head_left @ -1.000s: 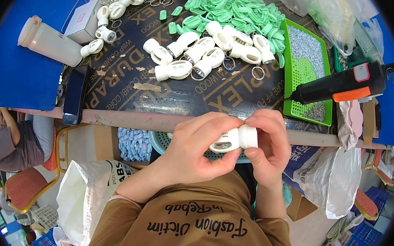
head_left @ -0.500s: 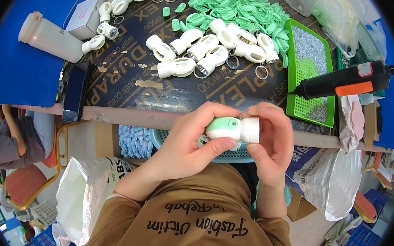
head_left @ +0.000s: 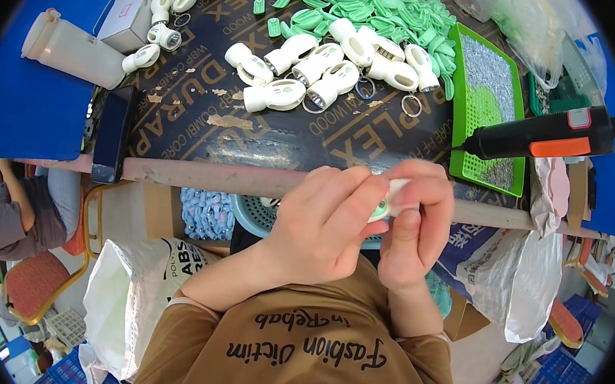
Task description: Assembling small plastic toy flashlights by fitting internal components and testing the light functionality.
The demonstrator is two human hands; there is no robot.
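Close to my body, just off the table's near edge, both hands are closed round a small white and green flashlight [head_left: 380, 210]. My left hand [head_left: 327, 222] wraps its green-sided body, and most of it is hidden behind the fingers. The fingers and thumb of my right hand [head_left: 418, 229] grip the white head end. Beyond them on the table lie several white flashlights [head_left: 275, 95] with metal key rings. Behind those is a heap of loose green plastic covers [head_left: 379, 13].
A black electric screwdriver [head_left: 543, 135] with an orange lever hangs over a green tray [head_left: 460, 110] of small metal screws at right. A dark phone [head_left: 112, 130], white bottle [head_left: 73, 49] and white box [head_left: 128, 18] stand left. A blue basket [head_left: 248, 216] sits below the table edge.
My left hand has turned over the flashlight, its back now covering most of the body. My right fingers have closed in on the head end. The view has shifted slightly.
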